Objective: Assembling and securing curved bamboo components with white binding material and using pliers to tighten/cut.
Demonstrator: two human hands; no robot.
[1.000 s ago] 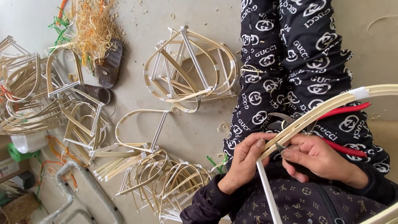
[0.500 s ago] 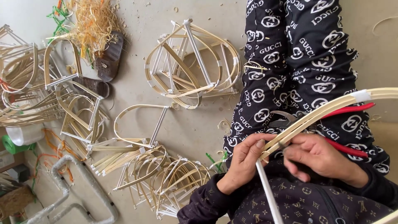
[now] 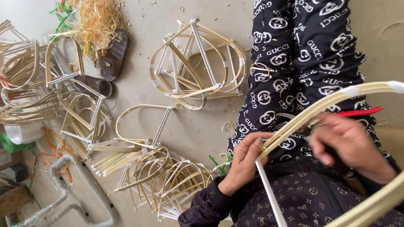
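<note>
Floor: bare grey concrete (image 3: 202, 126), dusty and flecked with pale shavings and curls of cane.
Worker: a person sits at the right of the scene, lap in dark patterned cloth, legs stretched toward the far side.
Left hand: the left hand (image 3: 246, 157) is closed around the bent cane strips (image 3: 320, 108) where they meet a white rod (image 3: 269, 193), thumb on top, fingers wrapped under.
Right hand: the right hand (image 3: 349, 143), blurred, is just right of the left one and against the same strips; a red-handled tool (image 3: 357, 112) shows past its knuckles, but I cannot tell how firmly it is gripped.
Work piece: the cane strips sweep from the left hand up to the right edge, bound with white tape near the far end, above the lap.
Far centre: a finished cane frame (image 3: 198, 63), hoops lashed to straight ribs, lies on the floor beside the legs.
Near centre: a heap of half-hoop frames (image 3: 164, 176) is stacked just left of the left forearm.
Left side: more bent frames (image 3: 29, 84) crowd the edge, two brown sandals (image 3: 109, 59) among them.
Far left: a tuft of straw-coloured shavings (image 3: 97, 21).
Near left: a padded grey tube frame (image 3: 71, 193) and a white roll (image 3: 23, 133).
</note>
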